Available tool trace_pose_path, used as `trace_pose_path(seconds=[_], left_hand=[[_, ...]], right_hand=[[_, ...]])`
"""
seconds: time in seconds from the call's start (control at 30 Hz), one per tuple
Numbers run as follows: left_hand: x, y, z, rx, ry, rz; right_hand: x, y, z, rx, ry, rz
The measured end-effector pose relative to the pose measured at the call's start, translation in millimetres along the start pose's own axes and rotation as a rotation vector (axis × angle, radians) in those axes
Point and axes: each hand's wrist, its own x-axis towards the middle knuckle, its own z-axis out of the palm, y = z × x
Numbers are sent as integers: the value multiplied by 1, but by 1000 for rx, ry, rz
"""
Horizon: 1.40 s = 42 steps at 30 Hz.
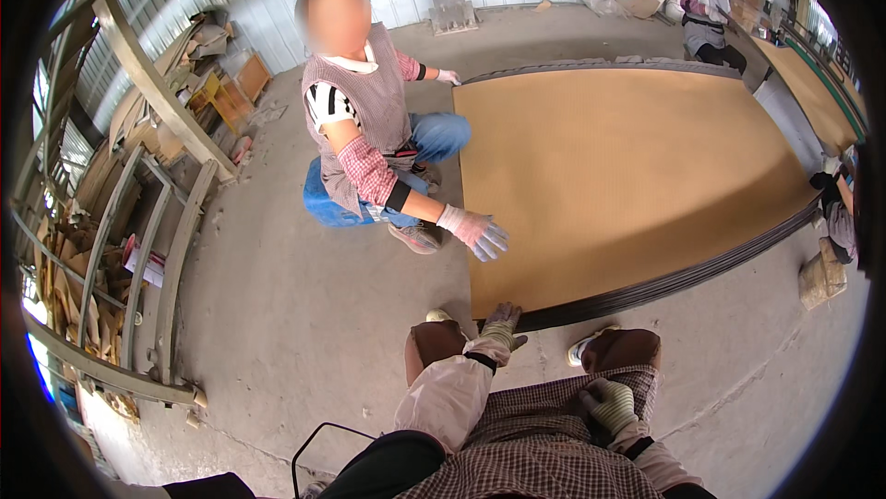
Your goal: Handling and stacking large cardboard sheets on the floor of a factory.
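A stack of large brown cardboard sheets [628,157] with dark edges lies low on the floor in front of me. My left hand [503,324], in a striped work glove, rests at the stack's near left corner, fingers stretched onto the edge and thumb apart. Back on my lap lies my right hand [611,405], also gloved, its fingers curled in against my checked apron [544,457] with nothing visible in them. Across the left edge, a co-worker sits low and holds one gloved hand [476,231] spread over the top sheet; their other hand [448,77] touches the far left corner.
Metal frames [175,268] with cardboard scraps [69,291] stand along the left. At the far right a second person [709,14] sits near another sheet-topped stack [805,93]. A worn block [822,276] lies on the concrete floor [268,314] at right, beside a partly visible person [840,208].
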Motion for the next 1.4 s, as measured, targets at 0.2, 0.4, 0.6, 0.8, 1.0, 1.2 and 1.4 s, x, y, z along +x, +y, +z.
trace_pose_path(seconds=[0.2,0.4,0.6,0.8,1.0,1.2,1.4], left_hand=[[-11,-7,-21,4,3,30],[-19,-6,-39,-36,-9,30],[-16,-1,-33,26,-41,-5],[-7,-1,-17,-38,-16,3],[-1,4,-17,17,-74,-27],[-5,3,-16,-1,-60,-17],[-9,3,-22,-7,-68,-20]], right_hand=[[-4,-25,-9,-2,37,-41],[-5,-39,-15,-39,55,-77],[-5,-28,-10,-21,34,-53],[-1,-10,-3,-26,29,-52],[2,0,-1,-17,26,-56],[1,-3,-4,-54,-28,4],[-3,-13,-9,-37,-33,2]])
